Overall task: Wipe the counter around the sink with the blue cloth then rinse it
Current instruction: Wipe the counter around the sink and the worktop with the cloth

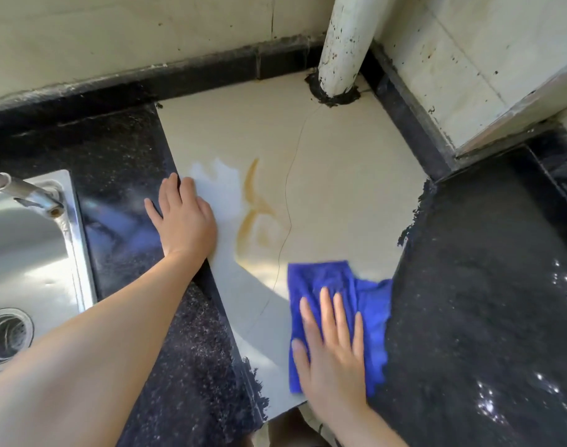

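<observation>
The counter point(485, 285) was the biggest thing, black and speckled, and it ran on both sides of the hands. A big cream tile point(333, 175) lay flat in the middle of it, under the fingers of both hands. The shiny metal sink point(27, 240) sat off to the left of the left hand's fingers, with its round drain point(4, 337) near the bottom and the tap point(24, 191) reaching over it. A white pipe point(343, 43) with dark spots stood up in the far corner, well past all the fingertips. The blue cloth point(327, 285) lay spread on the near right part of the tile (its right edge touched the black counter). The right hand point(337, 356) lay flat on top of the cloth with its fingers point(325, 308) straight and spread apart, pressing down and not curled round it. The left hand point(183, 217) lay flat too, with loose straight fingers that held nothing, right where the tile's left edge met the black counter. A brown stain point(253, 201) curled across the tile, just to the right of the left hand's fingers and beyond the tips of the right hand's fingers. A thin crack point(288, 201) ran down the tile beside the stain and went toward the cloth.
</observation>
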